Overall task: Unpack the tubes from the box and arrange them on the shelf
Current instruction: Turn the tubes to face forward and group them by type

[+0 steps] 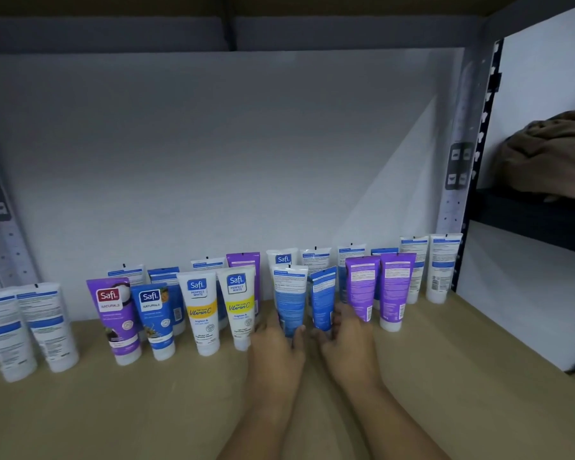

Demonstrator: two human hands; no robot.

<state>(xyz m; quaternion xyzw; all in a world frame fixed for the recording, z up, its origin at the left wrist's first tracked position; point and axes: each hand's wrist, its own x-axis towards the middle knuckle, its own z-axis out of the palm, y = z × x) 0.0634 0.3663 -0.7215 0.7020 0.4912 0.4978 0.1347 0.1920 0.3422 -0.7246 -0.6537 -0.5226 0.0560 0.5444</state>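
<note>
Beige shelf (445,376), white back wall (213,161); tubes (200,313) ranked around hands. Left hand (276,350) clasps white-blue tube (289,300); right hand (349,343) clasps blue tube (322,297).

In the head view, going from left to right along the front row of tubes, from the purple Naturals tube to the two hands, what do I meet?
Purple Naturals tube → blue Naturals tube → two Vitamin C tubes → white-and-blue tube in the left hand → small blue tube in the right hand.
</note>
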